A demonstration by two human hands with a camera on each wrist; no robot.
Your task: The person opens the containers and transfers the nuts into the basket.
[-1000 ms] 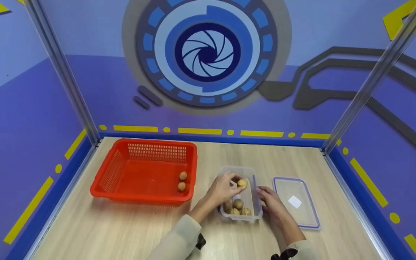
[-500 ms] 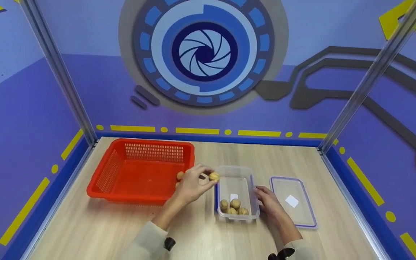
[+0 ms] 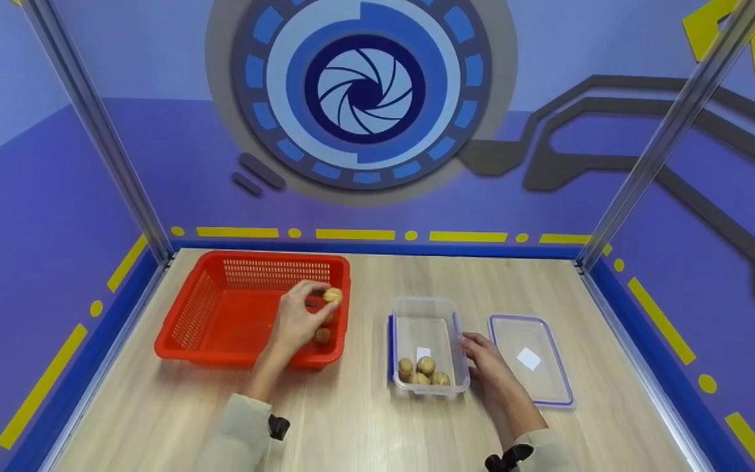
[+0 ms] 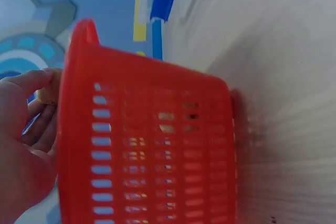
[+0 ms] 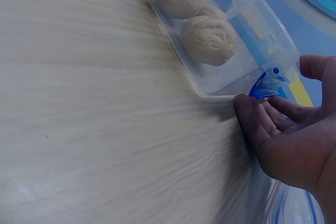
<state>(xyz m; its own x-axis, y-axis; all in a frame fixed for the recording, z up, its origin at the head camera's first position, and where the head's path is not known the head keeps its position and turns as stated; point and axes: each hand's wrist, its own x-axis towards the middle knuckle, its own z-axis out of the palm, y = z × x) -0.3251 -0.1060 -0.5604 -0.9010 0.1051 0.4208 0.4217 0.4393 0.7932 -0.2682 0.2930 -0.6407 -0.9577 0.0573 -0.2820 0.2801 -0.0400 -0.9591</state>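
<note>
In the head view my left hand (image 3: 297,319) pinches a walnut (image 3: 332,295) between thumb and fingers, above the right side of the red plastic basket (image 3: 181,351). The left wrist view shows that hand (image 4: 26,129) beyond the basket's rim, the walnut (image 4: 47,94) at its fingertips. Inside the basket lies another walnut (image 3: 322,335); one more is partly covered by the hand. My right hand (image 3: 494,368) holds the right side of a clear food container (image 3: 431,389), fingers at its rim and blue latch (image 5: 266,85). Several walnuts (image 3: 426,365) sit in the container's near end.
Right of the container, its clear lid (image 3: 551,367) with a blue seal lies flat on the wooden table (image 3: 358,419). Printed panels (image 3: 377,216) close off the back and both sides, with metal posts (image 3: 112,151) at the corners.
My left hand has lifted a walnut out of the container and carried it left, over the basket. The right hand stays at the container's side. The view shifts slightly.
</note>
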